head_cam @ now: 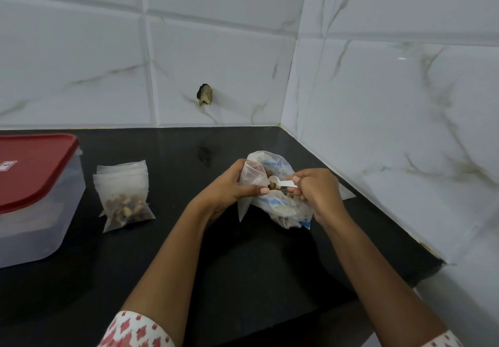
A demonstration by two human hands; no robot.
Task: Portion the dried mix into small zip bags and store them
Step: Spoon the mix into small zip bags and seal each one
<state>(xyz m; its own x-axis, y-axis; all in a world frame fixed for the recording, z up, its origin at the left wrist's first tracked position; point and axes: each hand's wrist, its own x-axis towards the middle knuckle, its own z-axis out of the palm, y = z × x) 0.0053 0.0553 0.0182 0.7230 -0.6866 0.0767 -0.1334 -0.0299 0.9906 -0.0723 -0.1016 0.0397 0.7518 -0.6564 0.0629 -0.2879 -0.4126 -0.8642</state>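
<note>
Over in the tiled corner of the black stone bench (243, 265), head cam view: the left hand (229, 184) has its fingers curled round a small clear zip bag (252, 173), holding its mouth open. The right hand (318, 192) grips a little white plastic spoon (285, 183) with its bowl right at that mouth. Both are just over the big crumpled clear bag with blue print (283, 209), which holds the brown dried mix (278, 188).

Biggest risk imo: that small opening looks floppy and narrow, so if it sags the spoonful tips past the rim. Most would drop back into the big bag, but anything going left lands on the bench. The big bag also looks slumped, so a nudge from the right wrist could tip it.

The filled small bags (127, 198) lie well apart on the left, beside the clear plastic box with a red lid (32, 173), lid on, so nothing from that pile is stored yet.
</note>
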